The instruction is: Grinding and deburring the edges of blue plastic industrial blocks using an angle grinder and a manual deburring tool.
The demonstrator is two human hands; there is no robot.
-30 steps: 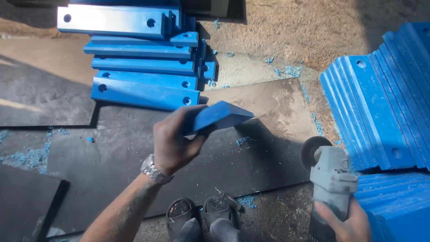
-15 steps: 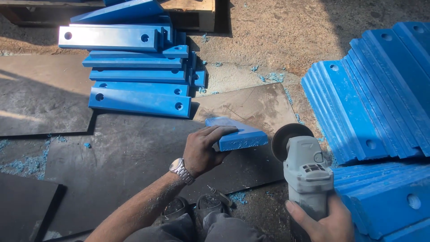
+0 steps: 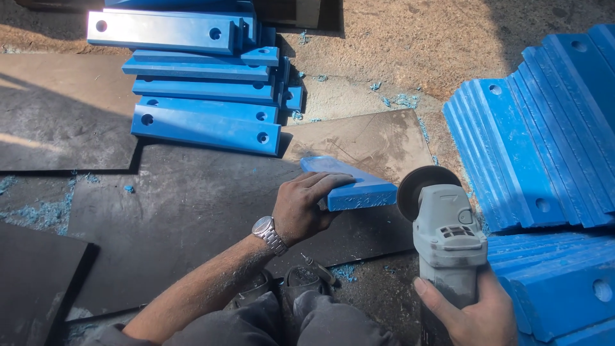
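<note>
Head view. Since the earlier frame the blue block [image 3: 351, 184] has come down from mid-air to lie on the dark mat [image 3: 186, 211], and the grinder [image 3: 442, 224] has closed in from 3 o'clock until its disc [image 3: 419, 186] stands just beside the block's right end; whether disc and block touch cannot be told.

Left hand [image 3: 302, 208]: fingers curled over the block's near edge, palm bearing down, pinning it to the mat. A wristwatch [image 3: 268, 234] sits on that wrist.

Right hand [image 3: 471, 311]: wrapped closed around the grinder's grey body at 5 o'clock of the frame, disc end pointing away from the person.

State of work, as a judgement: the block is set and steadied, the tool presented at its end, but no sparks or fresh dust show at the disc, so the cut on this piece looks about to begin rather than under way. Blue shavings [image 3: 38, 211] on the ground at 9 o'clock (and more near 12 o'clock) suggest other pieces are already dressed.

A neat stack of drilled bars [image 3: 205, 128] lies at 11 o'clock, well apart from the block. A larger leaning pile [image 3: 538, 141] fills 2 to 4 o'clock, near the grinder. Which stack is finished stock cannot be told.
</note>
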